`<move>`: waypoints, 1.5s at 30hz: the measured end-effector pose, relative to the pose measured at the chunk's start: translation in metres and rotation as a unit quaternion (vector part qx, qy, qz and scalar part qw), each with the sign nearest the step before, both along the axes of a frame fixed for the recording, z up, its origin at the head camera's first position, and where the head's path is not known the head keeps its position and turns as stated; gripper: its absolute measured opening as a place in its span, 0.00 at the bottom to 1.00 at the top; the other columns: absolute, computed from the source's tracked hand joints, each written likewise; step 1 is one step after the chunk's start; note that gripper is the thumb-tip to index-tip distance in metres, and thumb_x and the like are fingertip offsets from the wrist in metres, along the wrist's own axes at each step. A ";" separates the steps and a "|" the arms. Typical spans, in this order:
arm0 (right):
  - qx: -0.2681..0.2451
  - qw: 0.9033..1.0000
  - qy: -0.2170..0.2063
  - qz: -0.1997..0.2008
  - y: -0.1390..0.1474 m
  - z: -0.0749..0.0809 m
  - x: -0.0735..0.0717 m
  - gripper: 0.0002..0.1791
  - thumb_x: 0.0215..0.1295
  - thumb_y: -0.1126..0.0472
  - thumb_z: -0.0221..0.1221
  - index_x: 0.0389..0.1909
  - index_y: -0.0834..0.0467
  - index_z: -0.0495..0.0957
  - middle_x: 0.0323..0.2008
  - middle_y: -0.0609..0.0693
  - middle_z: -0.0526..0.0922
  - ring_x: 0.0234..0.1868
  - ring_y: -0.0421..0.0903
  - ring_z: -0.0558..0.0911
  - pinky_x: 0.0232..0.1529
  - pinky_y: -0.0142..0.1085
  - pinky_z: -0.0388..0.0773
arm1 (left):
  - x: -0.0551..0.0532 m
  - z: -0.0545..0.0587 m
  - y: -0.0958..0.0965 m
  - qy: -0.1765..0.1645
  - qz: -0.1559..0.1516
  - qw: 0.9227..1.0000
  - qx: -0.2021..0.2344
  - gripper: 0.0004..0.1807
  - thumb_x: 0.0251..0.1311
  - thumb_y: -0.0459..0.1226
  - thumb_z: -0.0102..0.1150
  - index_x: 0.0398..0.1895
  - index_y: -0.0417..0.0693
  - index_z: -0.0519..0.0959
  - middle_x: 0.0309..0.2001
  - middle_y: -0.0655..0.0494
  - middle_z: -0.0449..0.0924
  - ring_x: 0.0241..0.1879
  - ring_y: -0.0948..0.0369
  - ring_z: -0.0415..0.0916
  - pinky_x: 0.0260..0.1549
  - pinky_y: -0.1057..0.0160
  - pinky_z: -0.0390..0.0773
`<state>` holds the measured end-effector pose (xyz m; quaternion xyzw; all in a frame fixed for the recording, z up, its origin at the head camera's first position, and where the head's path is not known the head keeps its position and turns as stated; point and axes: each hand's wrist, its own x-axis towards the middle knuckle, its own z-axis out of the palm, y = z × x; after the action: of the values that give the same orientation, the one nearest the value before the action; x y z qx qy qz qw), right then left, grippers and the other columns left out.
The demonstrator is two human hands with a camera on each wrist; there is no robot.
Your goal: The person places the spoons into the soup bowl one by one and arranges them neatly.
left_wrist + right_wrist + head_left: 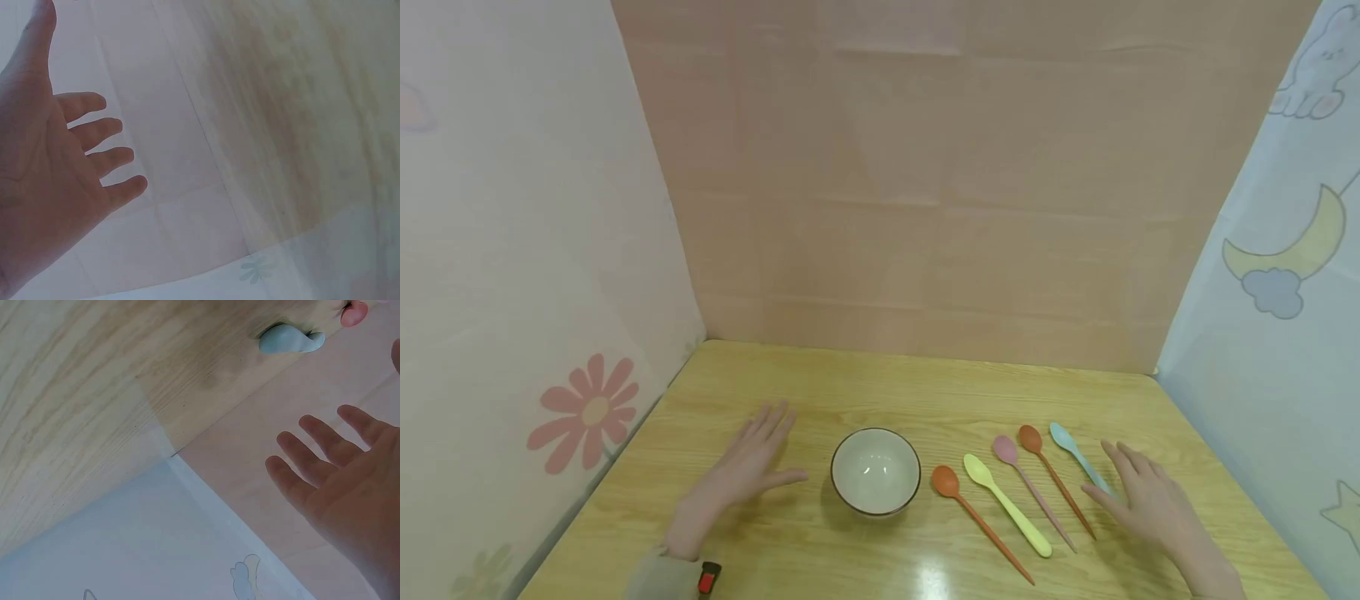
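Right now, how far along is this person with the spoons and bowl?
Five spoons already lie on the table beside the upright bowl. Nothing looks in hand: neither the left hand nor the right hand grips anything. If the spoons belong in the bowl, all five seem left, since it looks empty.

A screened-off desk (865,385) nook, kind of room unclear
Brown sheet (925,208) behind the wood-grain top, pale side sheets (527,250) printed with a flower (595,411) and a moon (1311,246).

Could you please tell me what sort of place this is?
Probably a screened-off work area: a wooden table, a plain backdrop behind it, and a side sheet printed with a red flower.
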<state>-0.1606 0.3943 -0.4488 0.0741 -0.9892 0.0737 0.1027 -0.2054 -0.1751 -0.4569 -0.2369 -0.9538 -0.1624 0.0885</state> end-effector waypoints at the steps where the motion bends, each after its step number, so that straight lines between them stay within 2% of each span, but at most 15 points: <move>1: -0.002 1.000 -0.001 0.001 0.000 0.000 0.000 0.45 0.64 0.39 0.60 0.69 0.68 0.64 0.63 0.77 0.68 0.58 0.77 0.70 0.49 0.74 0.69 | 0.000 0.000 0.001 -0.003 -0.003 1.000 0.003 0.53 0.56 0.59 0.64 0.75 0.35 0.57 0.76 0.34 0.51 0.75 0.34 0.49 0.67 0.27 0.57; 9: -0.020 1.000 0.010 0.018 0.000 -0.001 -0.003 0.41 0.63 0.43 0.64 0.65 0.70 0.68 0.58 0.75 0.74 0.56 0.76 0.73 0.50 0.70 0.72 | -0.001 -0.001 0.004 -0.027 -0.012 0.999 0.013 0.52 0.58 0.59 0.62 0.76 0.36 0.56 0.77 0.35 0.50 0.75 0.34 0.49 0.68 0.28 0.57; 18: -0.064 0.998 -0.017 0.020 0.001 -0.003 -0.004 0.41 0.63 0.46 0.65 0.65 0.72 0.66 0.56 0.76 0.75 0.53 0.77 0.74 0.44 0.70 0.75 | 0.001 0.001 0.010 -0.033 -0.015 0.999 0.017 0.51 0.58 0.58 0.63 0.75 0.36 0.57 0.77 0.36 0.51 0.75 0.34 0.51 0.66 0.26 0.59; 23: -0.085 0.996 -0.020 0.027 0.002 -0.004 -0.005 0.39 0.62 0.48 0.66 0.63 0.73 0.67 0.52 0.73 0.78 0.50 0.74 0.77 0.43 0.66 0.78 | 0.000 0.001 0.012 -0.034 -0.017 0.999 0.012 0.51 0.58 0.57 0.64 0.75 0.36 0.57 0.77 0.35 0.51 0.75 0.33 0.51 0.66 0.27 0.60; 45: -0.103 0.993 -0.054 0.020 0.010 -0.008 -0.009 0.35 0.62 0.51 0.67 0.58 0.75 0.71 0.45 0.66 0.81 0.43 0.61 0.83 0.39 0.55 0.83 | 0.000 0.003 0.024 -0.030 -0.051 0.998 0.010 0.52 0.56 0.61 0.63 0.74 0.35 0.60 0.76 0.35 0.55 0.74 0.33 0.54 0.67 0.30 0.62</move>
<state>-0.1700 0.4044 -0.4565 0.0785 -0.9789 0.1807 0.0545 -0.2056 -0.1509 -0.4543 -0.2789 -0.9411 -0.1835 0.0535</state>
